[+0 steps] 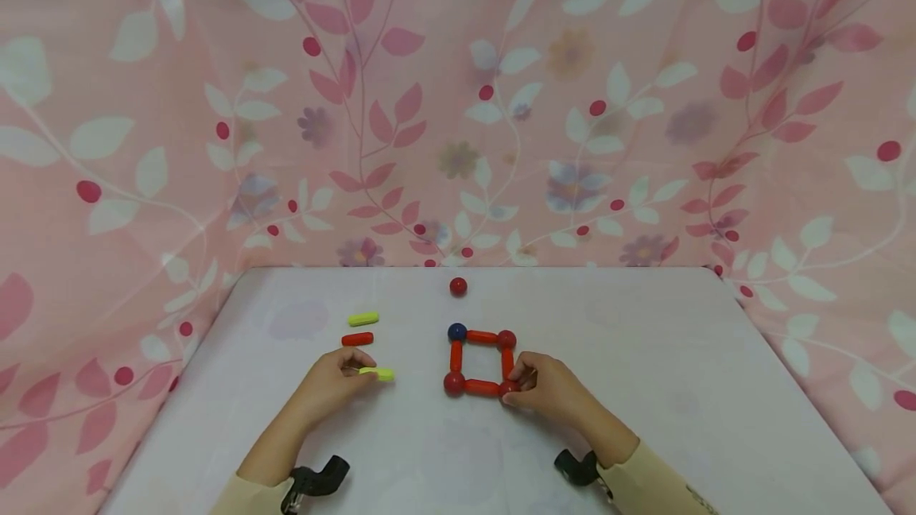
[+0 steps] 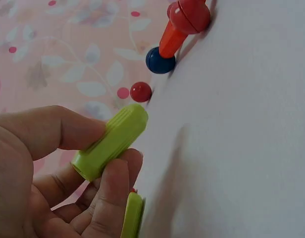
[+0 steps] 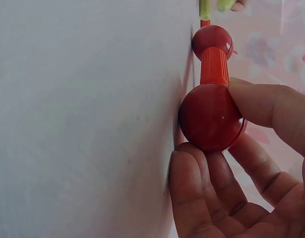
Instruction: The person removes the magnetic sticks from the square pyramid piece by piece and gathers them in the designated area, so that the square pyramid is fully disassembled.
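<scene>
My left hand [image 1: 338,376] pinches a yellow-green ribbed rod [image 2: 115,139] between thumb and fingers, held above the table in the left wrist view. To the right, a square made of orange-red rods [image 1: 482,388] and balls lies on the table. Its far-left corner is a blue ball [image 1: 457,332]; the other corners are red balls. With thumb and fingertips, my right hand [image 1: 549,389] holds the near-right red ball [image 3: 207,119], which joins an orange-red rod [image 3: 214,65]. That ball is partly covered by the fingers in the head view.
Beyond the left hand lie a loose red rod [image 1: 358,338] and another yellow-green rod [image 1: 363,319]. A single red ball [image 1: 458,287] sits near the far edge of the white table [image 1: 644,324]. Behind it hangs a pink floral cloth [image 1: 444,102].
</scene>
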Demonstrator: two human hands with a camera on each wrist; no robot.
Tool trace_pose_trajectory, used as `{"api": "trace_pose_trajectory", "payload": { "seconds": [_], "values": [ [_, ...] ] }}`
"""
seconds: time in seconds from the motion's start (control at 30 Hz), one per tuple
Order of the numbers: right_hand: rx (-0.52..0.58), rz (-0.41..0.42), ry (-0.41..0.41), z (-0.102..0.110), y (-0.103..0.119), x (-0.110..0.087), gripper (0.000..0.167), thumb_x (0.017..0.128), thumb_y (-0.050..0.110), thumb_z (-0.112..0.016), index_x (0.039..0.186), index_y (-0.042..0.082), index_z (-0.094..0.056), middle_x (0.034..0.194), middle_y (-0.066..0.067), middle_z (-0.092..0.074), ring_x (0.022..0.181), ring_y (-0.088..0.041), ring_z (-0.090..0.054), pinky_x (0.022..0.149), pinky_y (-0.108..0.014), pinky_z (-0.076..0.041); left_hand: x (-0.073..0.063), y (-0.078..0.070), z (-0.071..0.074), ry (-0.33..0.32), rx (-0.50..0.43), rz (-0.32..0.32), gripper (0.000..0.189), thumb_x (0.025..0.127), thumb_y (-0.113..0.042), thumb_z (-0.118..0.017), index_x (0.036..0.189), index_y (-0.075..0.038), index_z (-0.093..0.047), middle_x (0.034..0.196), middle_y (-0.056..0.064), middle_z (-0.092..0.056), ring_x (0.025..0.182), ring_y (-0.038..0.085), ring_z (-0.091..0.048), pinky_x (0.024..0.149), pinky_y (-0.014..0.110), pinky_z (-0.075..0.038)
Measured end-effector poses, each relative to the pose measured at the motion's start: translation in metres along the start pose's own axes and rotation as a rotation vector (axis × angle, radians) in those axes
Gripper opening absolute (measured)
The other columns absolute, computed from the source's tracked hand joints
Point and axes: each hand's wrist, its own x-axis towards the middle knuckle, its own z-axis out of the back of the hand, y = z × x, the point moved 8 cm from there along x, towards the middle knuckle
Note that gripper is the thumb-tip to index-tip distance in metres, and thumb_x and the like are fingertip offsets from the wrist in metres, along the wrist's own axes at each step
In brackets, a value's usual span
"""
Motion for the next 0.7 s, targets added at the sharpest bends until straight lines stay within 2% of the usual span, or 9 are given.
{"api": "trace_pose_trajectory", "payload": {
  "seconds": [0.13, 0.3, 0.5, 0.57, 0.7],
  "values": [
    [0.000, -0.005, 0.009, 0.000, 0.000, 0.001, 0.028, 0.078, 0.018, -0.088, 0.091, 0.014, -0.063, 0.086, 0.003, -0.063, 0.077, -0.017, -0.057, 0.066, -0.030, -0.052, -0.003, 0.012, 0.008, -0.013, 0.009, 0.018, 0.019, 0.085, -0.011, -0.077, 0.100, -0.006, -0.067, 0.094, 0.004, -0.065, 0.078, 0.016, -0.057, 0.063, 0.028, -0.048],
    [0.001, -0.006, 0.010, 0.000, -0.001, 0.001, 0.028, 0.077, 0.017, -0.088, 0.090, 0.014, -0.063, 0.086, 0.003, -0.063, 0.076, -0.017, -0.057, 0.065, -0.030, -0.052, -0.006, 0.015, 0.012, -0.022, 0.042, 0.010, 0.018, 0.087, -0.013, -0.077, 0.101, -0.006, -0.067, 0.090, 0.004, -0.064, 0.074, 0.017, -0.056, 0.059, 0.028, -0.047],
    [0.003, 0.002, 0.012, 0.000, 0.000, 0.002, 0.028, 0.077, 0.018, -0.088, 0.090, 0.014, -0.063, 0.085, 0.003, -0.063, 0.076, -0.017, -0.056, 0.064, -0.030, -0.051, -0.008, 0.019, 0.020, -0.065, 0.160, 0.003, 0.014, 0.089, -0.017, -0.076, 0.101, -0.013, -0.069, 0.109, 0.005, -0.068, 0.096, 0.021, -0.062, 0.077, 0.039, -0.051],
    [0.002, 0.004, 0.013, 0.000, 0.000, 0.002, 0.029, 0.077, 0.018, -0.088, 0.090, 0.014, -0.063, 0.085, 0.003, -0.062, 0.076, -0.017, -0.056, 0.064, -0.030, -0.051, -0.009, 0.020, 0.021, -0.068, 0.190, 0.004, 0.014, 0.089, -0.017, -0.076, 0.101, -0.014, -0.070, 0.110, 0.004, -0.068, 0.098, 0.022, -0.062, 0.082, 0.042, -0.050],
    [0.002, 0.013, 0.015, 0.001, 0.000, 0.001, 0.030, 0.077, 0.019, -0.088, 0.091, 0.014, -0.063, 0.085, 0.003, -0.062, 0.076, -0.017, -0.056, 0.065, -0.029, -0.051, -0.010, 0.020, 0.022, -0.078, 0.232, -0.009, 0.014, 0.088, -0.015, -0.076, 0.100, -0.012, -0.070, 0.101, 0.001, -0.069, 0.093, 0.020, -0.061, 0.080, 0.042, -0.049]
  ]
}}
